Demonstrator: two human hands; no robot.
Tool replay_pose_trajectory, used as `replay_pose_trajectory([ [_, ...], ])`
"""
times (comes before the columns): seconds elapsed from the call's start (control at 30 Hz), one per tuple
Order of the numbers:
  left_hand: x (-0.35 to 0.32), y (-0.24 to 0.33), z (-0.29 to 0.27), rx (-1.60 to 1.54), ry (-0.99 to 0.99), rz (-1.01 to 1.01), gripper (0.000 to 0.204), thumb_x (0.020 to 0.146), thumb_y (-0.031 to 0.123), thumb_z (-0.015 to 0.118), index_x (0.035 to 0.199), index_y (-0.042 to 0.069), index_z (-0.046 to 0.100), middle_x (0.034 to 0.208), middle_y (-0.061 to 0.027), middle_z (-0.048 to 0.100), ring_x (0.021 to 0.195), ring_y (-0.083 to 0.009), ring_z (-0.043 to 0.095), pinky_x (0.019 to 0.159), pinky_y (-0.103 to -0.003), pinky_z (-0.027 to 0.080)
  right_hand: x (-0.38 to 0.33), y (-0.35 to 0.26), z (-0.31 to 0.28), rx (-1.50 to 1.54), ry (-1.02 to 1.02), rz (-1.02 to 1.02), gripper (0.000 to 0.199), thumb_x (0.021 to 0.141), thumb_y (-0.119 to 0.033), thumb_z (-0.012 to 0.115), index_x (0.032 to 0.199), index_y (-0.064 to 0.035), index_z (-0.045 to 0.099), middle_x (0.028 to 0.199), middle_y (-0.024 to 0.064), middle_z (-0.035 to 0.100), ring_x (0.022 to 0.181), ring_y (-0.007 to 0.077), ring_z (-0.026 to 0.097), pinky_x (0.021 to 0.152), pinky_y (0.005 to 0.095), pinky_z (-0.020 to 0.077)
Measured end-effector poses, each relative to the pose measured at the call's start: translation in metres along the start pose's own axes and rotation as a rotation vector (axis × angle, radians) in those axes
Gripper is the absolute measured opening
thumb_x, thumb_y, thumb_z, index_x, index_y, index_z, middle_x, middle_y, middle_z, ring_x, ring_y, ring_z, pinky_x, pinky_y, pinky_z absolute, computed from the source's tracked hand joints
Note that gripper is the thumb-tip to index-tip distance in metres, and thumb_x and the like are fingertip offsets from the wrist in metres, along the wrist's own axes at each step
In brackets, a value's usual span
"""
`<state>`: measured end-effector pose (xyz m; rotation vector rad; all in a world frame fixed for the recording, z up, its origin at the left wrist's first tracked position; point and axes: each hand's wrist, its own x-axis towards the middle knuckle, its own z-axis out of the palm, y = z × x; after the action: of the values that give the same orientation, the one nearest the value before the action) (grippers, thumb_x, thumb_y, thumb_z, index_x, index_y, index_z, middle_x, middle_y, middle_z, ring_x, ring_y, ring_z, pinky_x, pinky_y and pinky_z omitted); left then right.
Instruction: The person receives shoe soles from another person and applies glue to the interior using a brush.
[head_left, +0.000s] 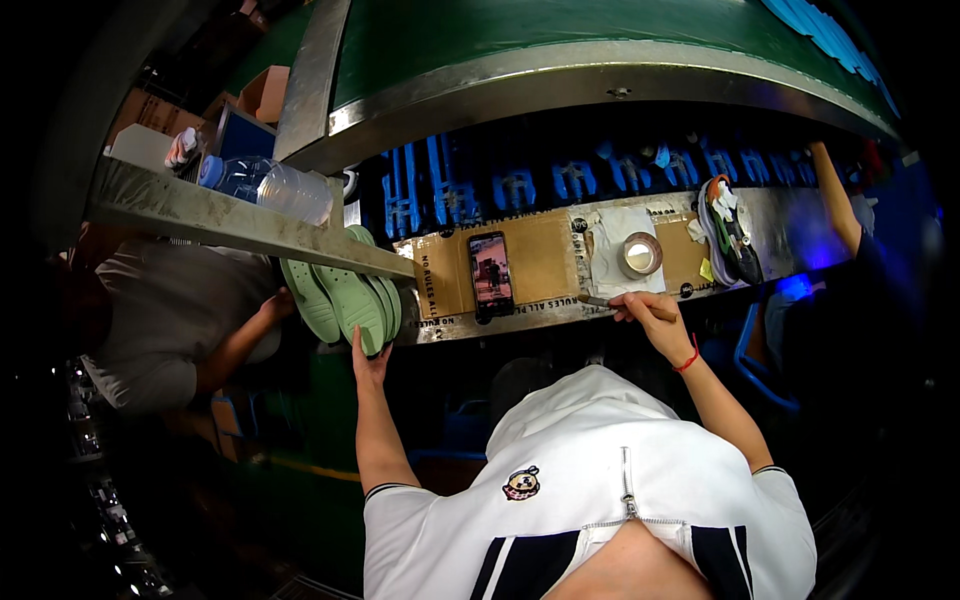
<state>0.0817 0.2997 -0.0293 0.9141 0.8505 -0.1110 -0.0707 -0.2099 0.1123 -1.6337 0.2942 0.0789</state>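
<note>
My left hand (370, 362) reaches out to the left and grips the near end of a light green shoe sole (352, 300). Several similar green soles are bunched around it, next to a metal rail. In my right hand (648, 312) is a thin brush with a wooden handle (662, 314), its tip pointing left over the bench's front edge. Just beyond that hand, a small round pot (641, 255) with pale contents stands on a white cloth (607, 265). A phone (490, 274) lies on flattened cardboard (545, 262) between my hands.
A metal rail (250, 235) slants across the left, with a clear plastic bottle (270, 188) on it. A co-worker's hand (274, 308) is beside the green soles. Dark sports shoes (738, 245) stand right of the pot. Blue racks (515, 188) line the bench's back.
</note>
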Motion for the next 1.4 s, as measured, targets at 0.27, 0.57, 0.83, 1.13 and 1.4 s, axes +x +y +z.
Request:
replay_pose_trajectory([
  [0.27, 0.022, -0.005, -0.01, 0.077, -0.146, 0.121, 0.069, 0.078, 0.033, 0.076, 0.133, 0.007, 0.043, 0.133, -0.0094, 0.047, 0.122, -0.0292, 0.044, 0.098, -0.049, 0.041, 0.0, -0.002, 0.004, -0.055, 0.005, -0.005, 0.031, 0.096, -0.025, 0.051, 0.098, 0.0006, 0.069, 0.079, 0.0069, 0.068, 0.074, 0.0103, 0.061, 0.068, 0.0228, 0.0479],
  [0.57, -0.008, -0.028, -0.041, 0.135, 0.008, 0.109, 0.081, 0.073, 0.029, 0.081, 0.139, 0.01, 0.037, 0.14, -0.0064, 0.039, 0.13, -0.0269, 0.032, 0.105, -0.049, 0.027, 0.006, -0.004, 0.01, -0.068, -0.022, -0.011, 0.031, 0.096, -0.024, 0.052, 0.097, 0.0011, 0.069, 0.079, 0.0073, 0.068, 0.073, 0.011, 0.062, 0.069, 0.0236, 0.0488],
  [0.83, -0.11, -0.063, -0.1, 0.133, 0.124, 0.022, 0.077, 0.077, 0.025, 0.077, 0.14, 0.014, 0.035, 0.14, -0.009, 0.037, 0.13, -0.0292, 0.033, 0.104, -0.05, 0.031, 0.006, 0.002, 0.008, -0.011, -0.027, -0.022, 0.03, 0.095, -0.024, 0.053, 0.097, 0.0018, 0.069, 0.079, 0.007, 0.067, 0.074, 0.0108, 0.063, 0.069, 0.0236, 0.0488],
  [1.13, -0.157, -0.131, 0.043, 0.082, -0.391, -0.241, 0.05, 0.084, 0.007, 0.067, 0.129, 0.004, 0.046, 0.124, -0.009, 0.054, 0.114, -0.0256, 0.052, 0.098, -0.041, 0.043, -0.005, 0.004, -0.023, 0.059, 0.099, -0.122, 0.03, 0.097, -0.021, 0.049, 0.098, 0.0011, 0.069, 0.079, 0.0057, 0.068, 0.072, 0.0091, 0.061, 0.067, 0.0214, 0.0461],
  [1.4, -0.155, -0.206, 0.221, 0.111, -0.545, -0.309, 0.043, 0.085, 0.012, 0.069, 0.124, 0.006, 0.051, 0.121, -0.0069, 0.056, 0.114, -0.0216, 0.052, 0.096, -0.037, 0.043, -0.009, 0.008, -0.046, 0.083, 0.177, -0.148, 0.033, 0.098, -0.02, 0.045, 0.101, 0.0052, 0.066, 0.082, 0.0095, 0.068, 0.076, 0.0118, 0.062, 0.07, 0.0223, 0.0468],
])
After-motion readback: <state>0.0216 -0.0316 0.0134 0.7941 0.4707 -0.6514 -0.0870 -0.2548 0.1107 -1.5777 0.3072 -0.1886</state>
